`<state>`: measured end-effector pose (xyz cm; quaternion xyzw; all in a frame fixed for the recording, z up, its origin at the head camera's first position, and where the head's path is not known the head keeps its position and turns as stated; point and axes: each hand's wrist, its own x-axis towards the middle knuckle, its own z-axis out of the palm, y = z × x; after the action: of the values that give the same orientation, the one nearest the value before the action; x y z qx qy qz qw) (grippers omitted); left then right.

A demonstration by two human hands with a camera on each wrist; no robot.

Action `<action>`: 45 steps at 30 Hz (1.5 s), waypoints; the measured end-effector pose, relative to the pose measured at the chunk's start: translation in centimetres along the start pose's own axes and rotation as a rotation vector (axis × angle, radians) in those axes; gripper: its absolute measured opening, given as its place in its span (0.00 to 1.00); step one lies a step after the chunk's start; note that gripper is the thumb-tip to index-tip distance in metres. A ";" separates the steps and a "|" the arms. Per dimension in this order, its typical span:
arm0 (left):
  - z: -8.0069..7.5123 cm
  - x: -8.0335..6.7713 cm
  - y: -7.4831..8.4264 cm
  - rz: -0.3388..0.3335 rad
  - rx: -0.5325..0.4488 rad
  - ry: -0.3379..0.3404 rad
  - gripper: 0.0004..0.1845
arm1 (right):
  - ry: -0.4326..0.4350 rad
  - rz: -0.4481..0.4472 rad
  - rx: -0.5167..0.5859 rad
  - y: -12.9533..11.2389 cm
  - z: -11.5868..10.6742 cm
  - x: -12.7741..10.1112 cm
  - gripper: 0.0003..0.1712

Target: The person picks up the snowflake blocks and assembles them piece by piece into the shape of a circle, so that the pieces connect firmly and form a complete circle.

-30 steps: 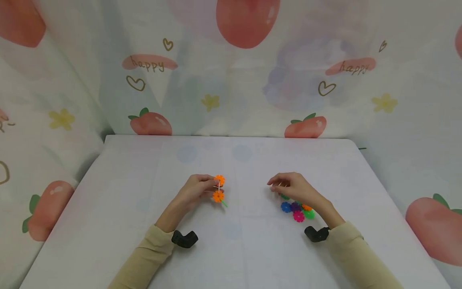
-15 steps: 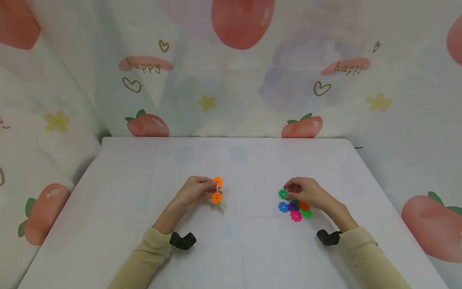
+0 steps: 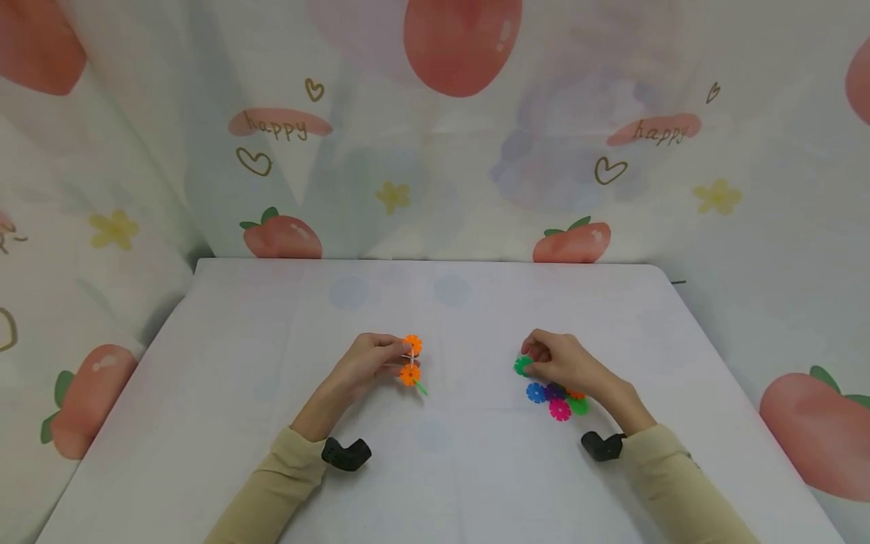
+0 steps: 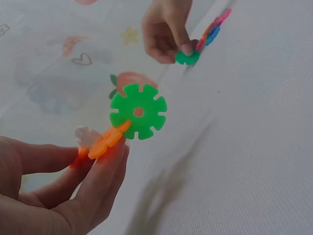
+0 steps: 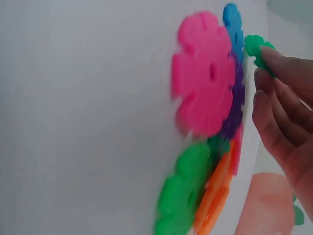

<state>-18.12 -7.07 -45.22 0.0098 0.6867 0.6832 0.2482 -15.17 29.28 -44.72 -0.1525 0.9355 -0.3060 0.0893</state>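
My left hand (image 3: 363,366) pinches a small chain of notched snowflake discs above the table. In the head view it has two orange discs (image 3: 410,375) with a white one between. A green disc (image 4: 151,117), slotted into the lower orange one, faces the left wrist view. My right hand (image 3: 564,361) pinches a loose green snowflake disc (image 5: 255,46) between thumb and fingertips, just beyond a pile. That pile holds a blue disc (image 3: 535,392), a purple disc (image 3: 554,391), a pink disc (image 5: 205,73), a bright green disc (image 5: 183,191) and orange discs (image 5: 215,188), partly overlapping.
A white cloth covers the table (image 3: 435,483). Printed fabric walls (image 3: 435,166) stand behind and at both sides. A black wrist mount (image 3: 347,454) sits at the left cuff and another black mount (image 3: 603,446) at the right cuff.
My right hand dipped to the pile, took hold of a green disc, and has shifted slightly left with it. The left hand keeps its chain almost still.
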 end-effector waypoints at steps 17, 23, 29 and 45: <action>0.1 0.2 -0.7 -0.003 0.035 -0.021 0.15 | 0.075 -0.086 0.255 -4.6 2.4 4.1 0.07; 0.0 0.1 -0.6 0.020 0.031 -0.040 0.15 | 0.090 -0.116 0.282 -6.0 3.2 5.5 0.06; -0.1 0.2 -0.5 0.016 0.010 -0.069 0.16 | 0.095 -0.151 0.314 -7.4 4.0 6.8 0.07; 0.0 0.0 -0.2 0.012 0.014 -0.062 0.16 | 0.072 -0.213 0.448 -9.1 5.3 8.3 0.06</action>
<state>-18.08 -7.10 -45.38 0.0368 0.6834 0.6791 0.2652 -19.45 16.61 -44.05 -0.2157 0.8254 -0.5189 0.0548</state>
